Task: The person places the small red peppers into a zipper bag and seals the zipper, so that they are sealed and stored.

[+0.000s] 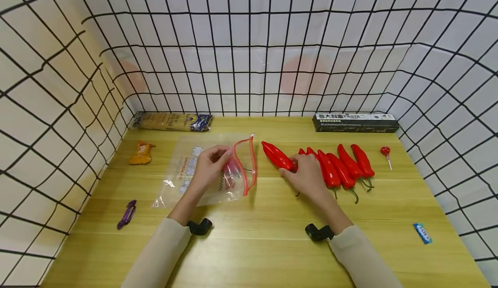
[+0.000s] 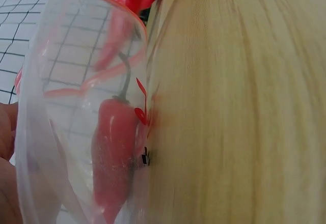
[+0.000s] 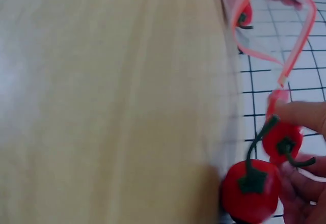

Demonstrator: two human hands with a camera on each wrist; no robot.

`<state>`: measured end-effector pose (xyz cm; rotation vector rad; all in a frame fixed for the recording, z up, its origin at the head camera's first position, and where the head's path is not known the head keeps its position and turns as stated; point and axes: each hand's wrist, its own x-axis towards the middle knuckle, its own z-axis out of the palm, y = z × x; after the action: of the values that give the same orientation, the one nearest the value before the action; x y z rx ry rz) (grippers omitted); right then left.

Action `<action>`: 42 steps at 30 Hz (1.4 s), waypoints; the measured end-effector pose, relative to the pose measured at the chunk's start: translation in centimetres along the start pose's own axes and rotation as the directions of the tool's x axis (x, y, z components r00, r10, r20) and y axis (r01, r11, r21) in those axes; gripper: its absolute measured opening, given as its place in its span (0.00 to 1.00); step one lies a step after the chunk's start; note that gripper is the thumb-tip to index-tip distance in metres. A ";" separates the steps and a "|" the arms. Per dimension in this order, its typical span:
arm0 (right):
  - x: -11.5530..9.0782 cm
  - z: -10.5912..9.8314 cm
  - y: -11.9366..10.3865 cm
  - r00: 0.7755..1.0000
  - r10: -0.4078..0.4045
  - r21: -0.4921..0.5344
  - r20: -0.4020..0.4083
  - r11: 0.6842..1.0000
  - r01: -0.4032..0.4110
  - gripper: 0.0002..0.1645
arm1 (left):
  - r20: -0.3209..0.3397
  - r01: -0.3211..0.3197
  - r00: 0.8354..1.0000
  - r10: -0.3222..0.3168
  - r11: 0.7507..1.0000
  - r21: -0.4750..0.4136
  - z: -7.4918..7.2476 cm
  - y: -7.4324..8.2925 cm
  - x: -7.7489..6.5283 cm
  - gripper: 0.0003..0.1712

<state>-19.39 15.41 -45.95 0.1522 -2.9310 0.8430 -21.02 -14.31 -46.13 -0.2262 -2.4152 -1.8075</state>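
Note:
My left hand [image 1: 210,162] pinches the upper side of a clear zip bag [image 1: 175,149] with a red-edged mouth, which gapes toward the right. Inside the bag lies a red chili pepper [image 2: 114,152], its green stem pointing at the mouth. To the right of the opening, my right hand [image 1: 309,173] grips another red pepper [image 1: 277,155] near its stem end, with the tip pointing left toward the bag. Several more red peppers [image 1: 342,171] lie in a slanted row beside and beyond the right hand. One pepper [image 3: 252,191] is close below the held one in the right wrist view.
A noodle packet [image 1: 167,121] and a black pasta box [image 1: 355,124] lie along the back. At the left are an orange-wrapped snack [image 1: 142,154] and a purple candy [image 1: 127,214]; at the right, a lollipop [image 1: 385,151] and a small blue packet [image 1: 422,233]. Black wire grid [image 1: 249,46] encloses the back and sides.

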 end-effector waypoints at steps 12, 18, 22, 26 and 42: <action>-0.4 -1.8 -0.8 0.994 -0.045 0.370 0.095 0.929 0.006 0.28 | -0.020 -0.012 1.000 0.014 0.998 0.065 0.3 0.6 -0.3 0.14; -0.3 -0.7 -1.6 0.967 -0.122 0.435 0.223 0.900 0.013 0.26 | -0.036 -0.033 0.999 0.036 0.994 0.102 0.5 1.0 -0.5 0.12; 0.0 1.0 -2.3 0.949 -0.159 0.475 0.273 0.880 0.011 0.25 | -0.034 -0.033 0.999 0.037 0.993 0.109 0.7 1.1 -0.5 0.11; 0.3 2.9 -3.1 0.940 -0.155 0.522 0.303 0.853 -0.027 0.25 | -0.024 -0.030 0.999 0.033 0.992 0.119 0.9 0.9 -0.5 0.12; -0.9 1.8 -3.1 0.947 -0.065 0.610 0.316 0.778 -0.150 0.32 | -0.035 -0.027 0.999 0.031 0.992 0.122 1.2 0.3 -0.5 0.14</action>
<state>-18.25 11.91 -45.96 0.2875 -2.7851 1.9582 -20.52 -13.11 -46.25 -0.2132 -2.4724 -1.6311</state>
